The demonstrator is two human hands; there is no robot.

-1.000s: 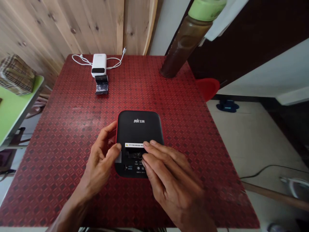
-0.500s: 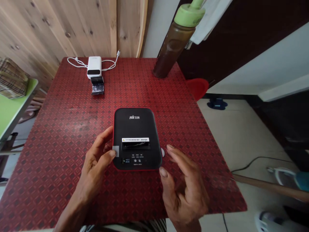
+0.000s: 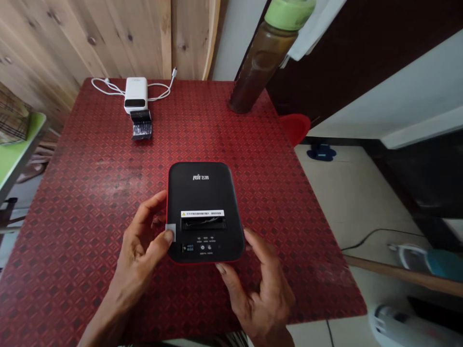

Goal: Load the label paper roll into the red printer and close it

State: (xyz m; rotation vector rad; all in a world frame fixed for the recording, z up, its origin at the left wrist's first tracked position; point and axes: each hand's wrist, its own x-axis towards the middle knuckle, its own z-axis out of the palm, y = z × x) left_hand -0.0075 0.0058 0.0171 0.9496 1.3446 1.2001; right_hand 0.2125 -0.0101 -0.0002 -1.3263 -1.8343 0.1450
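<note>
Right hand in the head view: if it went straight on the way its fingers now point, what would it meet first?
The right hand points up and left, so it would most likely meet the lower right edge of the black Feie-branded device. Its fingertips are very close, and depth hides whether they already touch.

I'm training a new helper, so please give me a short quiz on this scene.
1. Which hand has its thumb on the small pale tab at the edge of the black Feie printer: the left hand or the right hand?
2. True or false: the white power bank on the red patterned table is touching the printer.
3. What colour is the cap of the brown bottle?

Key: 1. The left hand. 2. False: it lies at the table's far end, apart from the printer. 3. Green.
</note>
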